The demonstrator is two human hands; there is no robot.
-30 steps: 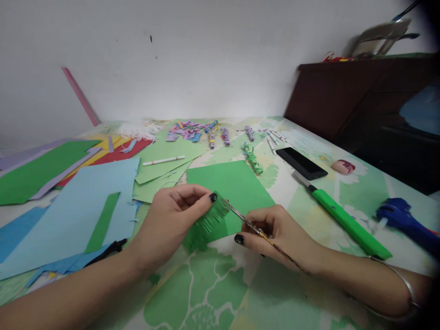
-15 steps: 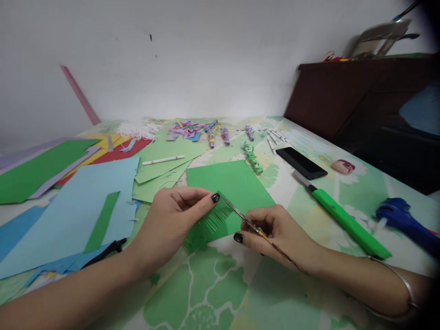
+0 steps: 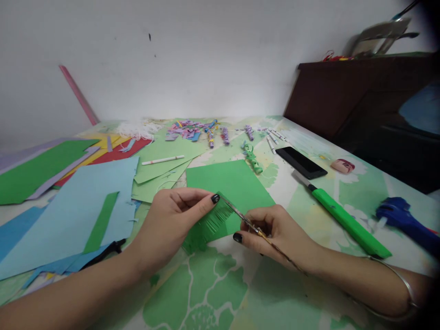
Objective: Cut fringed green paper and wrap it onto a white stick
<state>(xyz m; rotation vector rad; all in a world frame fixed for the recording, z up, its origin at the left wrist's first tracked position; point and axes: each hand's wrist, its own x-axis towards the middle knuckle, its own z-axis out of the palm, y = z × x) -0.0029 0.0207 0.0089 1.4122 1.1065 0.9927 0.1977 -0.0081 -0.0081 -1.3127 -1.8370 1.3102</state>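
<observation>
Between the thumb and fingers of my left hand (image 3: 182, 211) is a green paper strip (image 3: 211, 225) with a fringe of narrow cuts along its edge. My right hand (image 3: 275, 229) grips a pair of small scissors (image 3: 252, 224). Their blades point up and left and meet the end of the strip beside my left thumb. Beneath the strip lies a green paper sheet (image 3: 233, 181) on the patterned tablecloth. Part of the fringe hangs below my left hand, and my fingers hide the strip's upper edge.
Light blue paper (image 3: 103, 183) bears a loose green strip (image 3: 101, 222) on the left. Rightward lie a black phone (image 3: 302, 162), a green cutter knife (image 3: 350, 222) and a blue glue gun (image 3: 409, 222). Curled green paper (image 3: 253, 159) and paper scraps (image 3: 185, 130) lie farther back.
Almost nothing differs. Both hands, the fringed strip and the scissors keep nearly the same place, with only a very slight shift of the view.
</observation>
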